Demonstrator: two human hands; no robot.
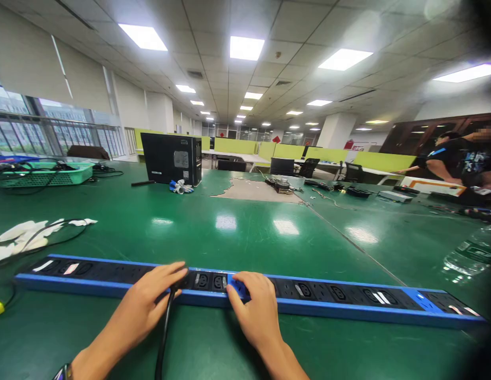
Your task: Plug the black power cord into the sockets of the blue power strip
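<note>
A long blue power strip with black socket panels lies across the green table in front of me. Over its sockets left of the middle, my left hand is closed around the end of a black power cord. The plug itself is mostly hidden by my fingers, so I cannot tell how deep it sits in a socket. The cord hangs down toward the near edge of the view. My right hand grips the strip near its middle, thumb on the near side and fingers over the top, beside a blue socket section.
White gloves and a cable lie at left, with a green basket of cables behind. A black computer case stands farther back. At right are a plastic bottle, assorted parts and people across the table.
</note>
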